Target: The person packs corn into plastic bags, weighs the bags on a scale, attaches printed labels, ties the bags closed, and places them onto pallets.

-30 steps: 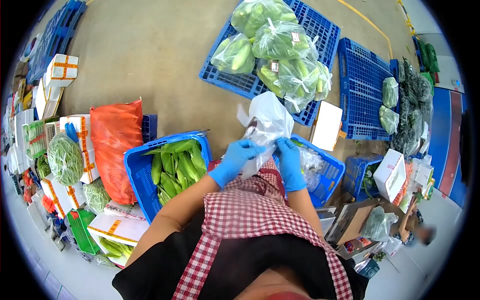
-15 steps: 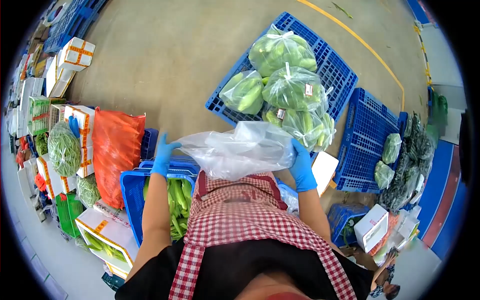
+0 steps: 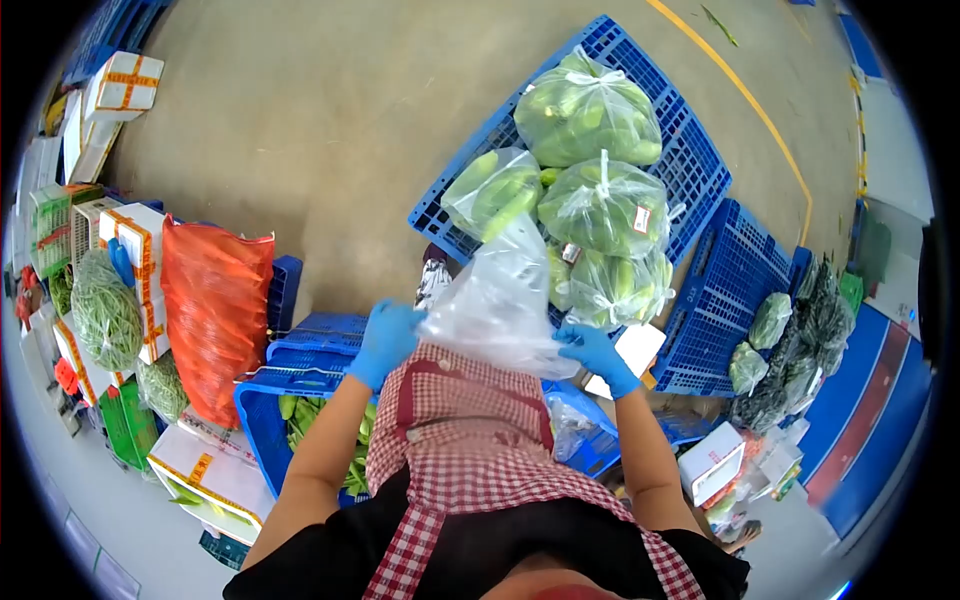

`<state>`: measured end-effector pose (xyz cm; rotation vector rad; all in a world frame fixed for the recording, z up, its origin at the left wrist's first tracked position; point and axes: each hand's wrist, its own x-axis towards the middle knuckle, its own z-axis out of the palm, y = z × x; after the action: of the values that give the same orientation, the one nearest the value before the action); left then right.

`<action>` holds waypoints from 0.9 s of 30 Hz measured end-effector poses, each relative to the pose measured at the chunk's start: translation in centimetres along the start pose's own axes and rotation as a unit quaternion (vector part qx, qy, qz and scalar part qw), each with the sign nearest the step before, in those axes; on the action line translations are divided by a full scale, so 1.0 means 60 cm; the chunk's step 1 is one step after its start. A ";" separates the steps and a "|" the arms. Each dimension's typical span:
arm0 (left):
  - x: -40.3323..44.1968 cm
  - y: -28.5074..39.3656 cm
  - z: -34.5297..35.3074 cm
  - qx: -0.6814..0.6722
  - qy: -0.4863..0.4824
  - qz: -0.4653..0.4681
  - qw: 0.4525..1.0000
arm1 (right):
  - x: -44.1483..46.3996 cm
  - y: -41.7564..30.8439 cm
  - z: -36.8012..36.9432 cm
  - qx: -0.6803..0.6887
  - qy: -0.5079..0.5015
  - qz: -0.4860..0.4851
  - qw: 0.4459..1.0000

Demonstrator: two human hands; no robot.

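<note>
A clear plastic bag (image 3: 490, 300) spans the space in front of my apron, its far end pointing toward a blue pallet (image 3: 690, 130). My left hand (image 3: 388, 343), in a blue glove, is closed on the bag's left edge. On the opposite side, my right hand (image 3: 600, 357), gloved the same way, pinches the bag's near right corner. The bag looks flat, with nothing visible inside. Just beyond it, several tied bags of green vegetables (image 3: 590, 120) are stacked on the pallet. Below my left hand, a blue crate (image 3: 258, 420) holds long green vegetables (image 3: 360, 450).
A tall orange mesh sack (image 3: 215, 320) stands at the left, beside white foam boxes (image 3: 205, 465) and a bag of green beans (image 3: 107, 315). A second blue pallet (image 3: 715, 300) lies at the right with smaller bags. Another blue crate (image 3: 600, 450) sits by my right forearm.
My hands have come closer together and nearer my body. The bag, stretched sideways before, now extends away from me. The camera view has shifted a little.
</note>
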<state>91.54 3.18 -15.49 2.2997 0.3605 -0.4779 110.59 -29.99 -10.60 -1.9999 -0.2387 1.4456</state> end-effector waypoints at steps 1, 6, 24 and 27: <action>-0.007 -0.015 0.010 -0.027 -0.003 -0.012 1.000 | 0.039 0.047 0.002 -0.072 -0.006 -0.011 0.997; -0.035 -0.038 0.007 -0.153 -0.036 -0.202 0.967 | 0.289 0.190 -0.095 -0.144 0.188 0.026 0.971; -0.075 -0.149 0.193 -0.369 0.081 -0.456 0.806 | 0.546 0.248 -0.349 -0.470 0.060 0.055 0.879; -0.057 -0.132 0.177 -0.346 0.149 -0.444 0.813 | 0.517 0.207 -0.359 -0.453 0.027 0.067 0.888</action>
<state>82.93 0.52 -25.78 1.3619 1.5239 -0.3242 138.92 -32.65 -38.37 -2.8246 -0.9046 1.5036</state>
